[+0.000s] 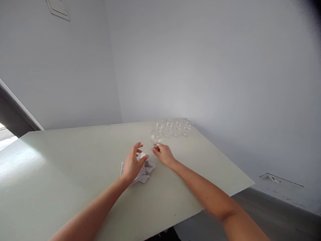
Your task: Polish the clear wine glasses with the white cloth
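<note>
Stemmed glasses: five, apparently; one blurred. Cloth: one. Left hand: one. Right hand: one. Tabletop: one.

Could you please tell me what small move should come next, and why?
Perhaps close the left hand on the crumpled cloth: its thumb and fingers are parted there, while the right hand is at the nearest glass, its hold too blurred to tell.

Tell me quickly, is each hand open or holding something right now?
Left hand: open, fingers spread by the crumpled, light-grey cloth; contact unclear.
Right hand: closed, apparently holding a clear, stemmed drinking glass, blurred.
</note>
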Action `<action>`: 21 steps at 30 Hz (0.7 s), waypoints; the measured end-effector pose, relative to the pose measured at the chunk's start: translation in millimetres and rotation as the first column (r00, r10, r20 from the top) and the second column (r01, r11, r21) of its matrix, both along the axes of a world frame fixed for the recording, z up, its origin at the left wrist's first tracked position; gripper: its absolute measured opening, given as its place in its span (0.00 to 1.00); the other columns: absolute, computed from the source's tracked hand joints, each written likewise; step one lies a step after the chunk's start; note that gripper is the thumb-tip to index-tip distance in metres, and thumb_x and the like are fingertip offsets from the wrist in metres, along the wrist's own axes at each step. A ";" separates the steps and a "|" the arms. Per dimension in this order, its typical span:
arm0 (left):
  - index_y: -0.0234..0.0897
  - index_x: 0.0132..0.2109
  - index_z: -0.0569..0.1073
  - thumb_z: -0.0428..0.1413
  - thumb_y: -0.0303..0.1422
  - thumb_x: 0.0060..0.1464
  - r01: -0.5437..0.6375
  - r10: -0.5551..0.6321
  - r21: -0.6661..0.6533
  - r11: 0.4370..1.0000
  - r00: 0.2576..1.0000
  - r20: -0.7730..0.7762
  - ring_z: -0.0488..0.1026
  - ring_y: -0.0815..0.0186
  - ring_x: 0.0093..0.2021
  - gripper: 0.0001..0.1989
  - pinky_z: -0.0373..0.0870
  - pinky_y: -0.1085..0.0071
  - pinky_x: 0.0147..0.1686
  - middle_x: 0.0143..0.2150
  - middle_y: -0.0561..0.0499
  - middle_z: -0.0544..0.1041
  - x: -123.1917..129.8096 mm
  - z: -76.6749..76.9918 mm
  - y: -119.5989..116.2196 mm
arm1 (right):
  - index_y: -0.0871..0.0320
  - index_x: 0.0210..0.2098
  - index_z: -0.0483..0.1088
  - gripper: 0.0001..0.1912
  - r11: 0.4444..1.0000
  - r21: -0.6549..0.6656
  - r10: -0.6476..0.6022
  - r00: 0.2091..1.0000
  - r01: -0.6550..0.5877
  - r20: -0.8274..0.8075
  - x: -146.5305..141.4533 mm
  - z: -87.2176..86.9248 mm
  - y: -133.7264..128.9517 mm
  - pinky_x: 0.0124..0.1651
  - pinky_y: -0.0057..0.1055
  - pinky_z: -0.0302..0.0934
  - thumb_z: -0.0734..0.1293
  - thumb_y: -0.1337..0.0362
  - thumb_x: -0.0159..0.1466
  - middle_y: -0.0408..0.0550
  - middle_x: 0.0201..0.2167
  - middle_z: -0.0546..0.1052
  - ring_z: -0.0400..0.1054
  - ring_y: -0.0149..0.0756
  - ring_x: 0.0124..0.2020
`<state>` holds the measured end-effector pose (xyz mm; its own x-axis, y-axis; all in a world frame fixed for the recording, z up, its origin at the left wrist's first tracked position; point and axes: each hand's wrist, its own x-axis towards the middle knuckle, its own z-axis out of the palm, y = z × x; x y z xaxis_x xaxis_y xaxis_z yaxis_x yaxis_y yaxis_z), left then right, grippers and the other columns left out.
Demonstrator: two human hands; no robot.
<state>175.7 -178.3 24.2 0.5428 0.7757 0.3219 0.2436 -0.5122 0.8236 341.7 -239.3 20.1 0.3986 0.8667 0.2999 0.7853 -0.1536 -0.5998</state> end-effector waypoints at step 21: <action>0.46 0.41 0.67 0.46 0.39 0.53 -0.021 -0.001 -0.063 0.998 0.942 -0.336 0.70 0.66 0.39 0.10 0.62 0.72 0.36 0.41 0.55 0.73 1.9 -31.9 15.4 | 0.61 0.46 0.64 0.15 0.637 -0.258 -0.757 0.653 0.726 -0.030 262.1 -31.0 -24.4 0.43 0.39 0.63 0.61 0.60 0.63 0.50 0.44 0.69 0.66 0.36 0.41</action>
<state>177.6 -162.9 -7.8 0.6025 0.7949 0.0719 0.5162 -0.4568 0.7245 603.7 -263.8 -11.0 0.9541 0.2945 0.0542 0.2728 -0.7799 -0.5633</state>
